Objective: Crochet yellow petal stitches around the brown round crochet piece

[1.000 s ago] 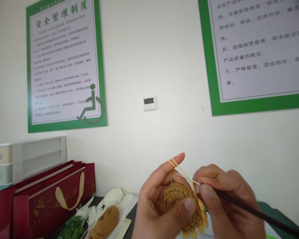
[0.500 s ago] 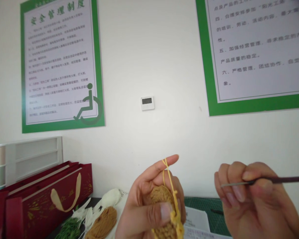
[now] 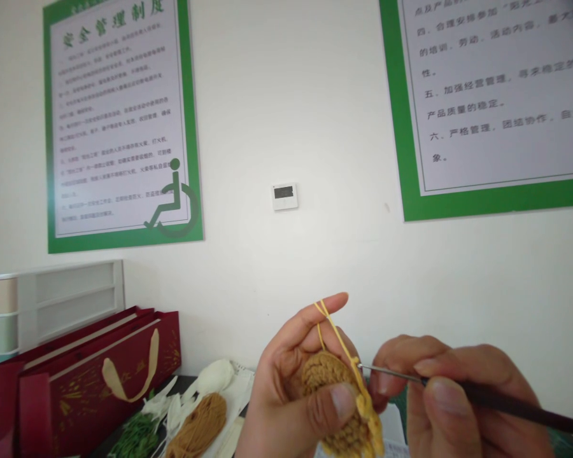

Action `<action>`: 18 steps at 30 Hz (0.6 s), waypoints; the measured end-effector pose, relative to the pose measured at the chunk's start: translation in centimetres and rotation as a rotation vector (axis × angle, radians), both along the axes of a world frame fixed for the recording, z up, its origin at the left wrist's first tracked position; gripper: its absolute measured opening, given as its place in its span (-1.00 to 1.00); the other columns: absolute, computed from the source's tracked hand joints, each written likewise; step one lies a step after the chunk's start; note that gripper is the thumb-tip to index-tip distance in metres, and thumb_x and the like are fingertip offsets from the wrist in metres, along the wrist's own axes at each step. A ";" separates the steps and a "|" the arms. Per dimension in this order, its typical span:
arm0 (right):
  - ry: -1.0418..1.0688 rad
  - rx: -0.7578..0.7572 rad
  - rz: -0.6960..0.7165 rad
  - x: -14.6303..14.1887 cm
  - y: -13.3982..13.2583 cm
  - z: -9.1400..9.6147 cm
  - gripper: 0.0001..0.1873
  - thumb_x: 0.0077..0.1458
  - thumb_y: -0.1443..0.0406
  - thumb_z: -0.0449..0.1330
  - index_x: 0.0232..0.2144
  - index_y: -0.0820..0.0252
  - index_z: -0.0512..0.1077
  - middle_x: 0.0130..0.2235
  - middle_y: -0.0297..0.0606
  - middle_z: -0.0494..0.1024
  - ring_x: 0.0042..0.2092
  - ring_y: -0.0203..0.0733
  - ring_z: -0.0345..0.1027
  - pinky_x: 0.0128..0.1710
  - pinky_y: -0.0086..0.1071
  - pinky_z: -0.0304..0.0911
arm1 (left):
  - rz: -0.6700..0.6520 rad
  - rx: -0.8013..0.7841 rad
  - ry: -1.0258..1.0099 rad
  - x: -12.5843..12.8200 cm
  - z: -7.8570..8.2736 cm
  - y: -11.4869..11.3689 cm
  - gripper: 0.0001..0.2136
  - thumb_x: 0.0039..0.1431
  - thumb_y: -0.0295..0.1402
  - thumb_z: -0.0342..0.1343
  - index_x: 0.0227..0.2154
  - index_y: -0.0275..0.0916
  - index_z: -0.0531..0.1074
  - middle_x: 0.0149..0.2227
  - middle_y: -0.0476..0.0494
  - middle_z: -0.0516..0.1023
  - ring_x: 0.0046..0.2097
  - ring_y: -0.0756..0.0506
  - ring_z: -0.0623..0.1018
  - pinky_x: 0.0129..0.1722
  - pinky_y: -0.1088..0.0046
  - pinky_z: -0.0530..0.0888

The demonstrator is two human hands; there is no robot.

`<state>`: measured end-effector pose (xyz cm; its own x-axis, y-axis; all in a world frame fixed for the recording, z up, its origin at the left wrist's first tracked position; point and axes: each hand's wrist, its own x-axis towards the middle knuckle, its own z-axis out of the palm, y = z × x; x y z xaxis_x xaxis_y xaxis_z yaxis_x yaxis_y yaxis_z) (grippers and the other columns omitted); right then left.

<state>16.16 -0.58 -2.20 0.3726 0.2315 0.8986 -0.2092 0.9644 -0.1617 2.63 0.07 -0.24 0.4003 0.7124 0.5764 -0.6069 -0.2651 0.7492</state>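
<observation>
My left hand (image 3: 293,394) pinches a round brown crochet piece (image 3: 332,397) with a yellow edge (image 3: 368,413) between thumb and fingers. Yellow yarn (image 3: 332,327) runs up from the piece and loops over my raised index finger. My right hand (image 3: 458,407) is closed on a dark-handled crochet hook (image 3: 458,387). Its metal tip touches the yellow edge of the piece. Both hands are low in the view, in front of a white wall.
A dark table holds a brown yarn skein (image 3: 198,426), white yarn (image 3: 214,378) and green yarn (image 3: 136,439). Dark red gift bags (image 3: 76,381) and a plastic drawer unit (image 3: 9,312) stand at left. Green-framed notice boards (image 3: 119,121) hang on the wall.
My right hand, which had drawn away to the right with the hook, has come back left; the hook tip is at the yellow edge again. The left hand barely moved.
</observation>
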 end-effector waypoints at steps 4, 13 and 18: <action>-0.010 -0.019 -0.024 0.0 -0.1 0.0 -0.95 0.32 0.30 0.16 -0.20 0.08 0.44 -0.43 -0.29 0.59 -0.40 -0.22 0.48 -0.42 -0.34 0.44 | 0.000 0.008 -0.032 0.3 -0.2 -0.2 -0.37 0.00 -0.39 0.40 0.20 -0.10 0.46 -0.27 -0.09 0.44 -0.32 -0.07 0.47 -0.35 0.39 0.35; -0.005 0.029 -0.014 -0.3 0.1 0.1 -0.93 0.33 0.32 0.15 -0.16 0.08 0.44 -0.42 -0.31 0.60 -0.39 -0.24 0.49 -0.38 -0.33 0.46 | -0.085 0.029 -0.010 0.1 0.2 -0.4 -0.54 0.08 -0.38 0.36 0.09 -0.14 0.52 -0.28 -0.08 0.43 -0.29 -0.07 0.51 -0.32 0.44 0.39; 0.011 0.017 -0.028 -0.3 0.0 0.0 -0.94 0.32 0.31 0.15 -0.19 0.07 0.43 -0.45 -0.31 0.59 -0.41 -0.22 0.48 -0.40 -0.32 0.44 | -0.112 -0.013 -0.034 0.3 0.1 -0.6 -0.75 0.12 -0.44 0.33 -0.12 -0.20 0.54 -0.28 -0.08 0.45 -0.26 -0.05 0.53 -0.27 0.46 0.43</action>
